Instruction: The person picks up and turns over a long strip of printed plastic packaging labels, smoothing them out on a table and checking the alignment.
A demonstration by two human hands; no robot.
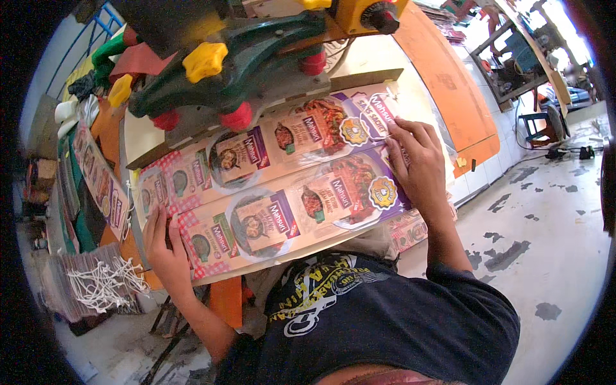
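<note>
A long printed panel (pixel 301 212) with food pictures and a red-checked left end lies in front of me, bent or creased lengthwise; I cannot tell whether it is one sheet or two side by side. My left hand (pixel 167 250) grips its left end, thumb and fingers at the checked edge. At the purple right end, my right hand (pixel 418 160) holds the panel with bent fingers, close to a thin white cord (pixel 369 122). Just beyond the panel stands a dark green machine (pixel 269 64) with yellow star knobs and red feet.
A straight bar (pixel 359 78) runs along the panel's far side. Orange boards (pixel 443 77) flank the pale work surface. To the left sits a stack of panels with white cords (pixel 106 282); another printed panel (pixel 102 179) leans above it. A power cord (pixel 571 153) lies at right.
</note>
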